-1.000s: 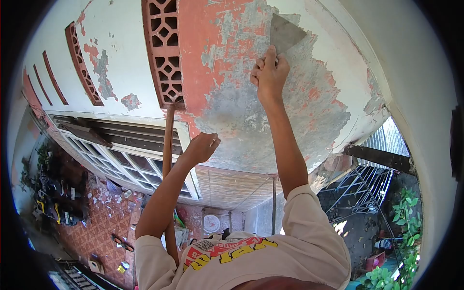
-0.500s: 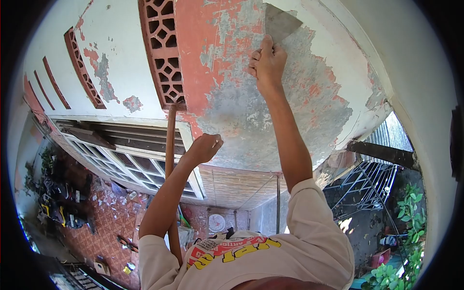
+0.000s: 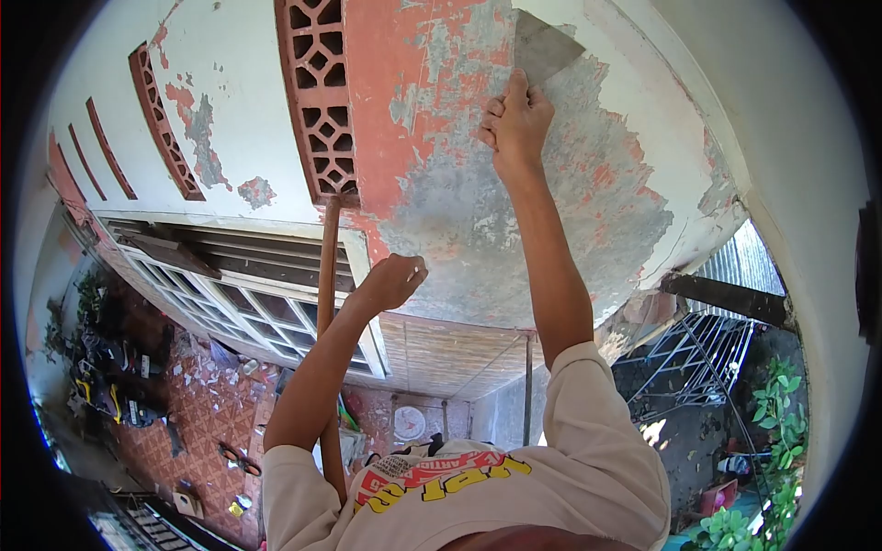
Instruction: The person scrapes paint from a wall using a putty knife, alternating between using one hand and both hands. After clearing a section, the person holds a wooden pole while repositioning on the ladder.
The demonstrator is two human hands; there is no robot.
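Note:
High up, my right hand (image 3: 521, 119) grips a scraper (image 3: 544, 48) with a wide, flat metal blade. The blade lies against the painted wall (image 3: 459, 216), where bare grey patches show between red and white paint. Its handle is mostly hidden inside my fingers. Lower and to the left, my left hand (image 3: 395, 280) is closed in a fist close to the wall's lower part. Whatever its curled fingers hold, if anything, is hidden. A wooden pole (image 3: 328, 266) passes behind my left forearm, up to the red vent blocks (image 3: 322, 110).
A louvred window (image 3: 248, 285) is left of the pole. Far below, paint flakes litter the tiled floor (image 3: 197, 441), and a white bucket (image 3: 410, 422) stands there. At right are a dark beam (image 3: 726, 296), a metal rack (image 3: 689, 358) and leafy plants (image 3: 781, 413).
The view has shifted slightly, so the wall appears a little farther right. My right hand and the scraper sit slightly lower and farther right in view. The left fist looks almost unchanged.

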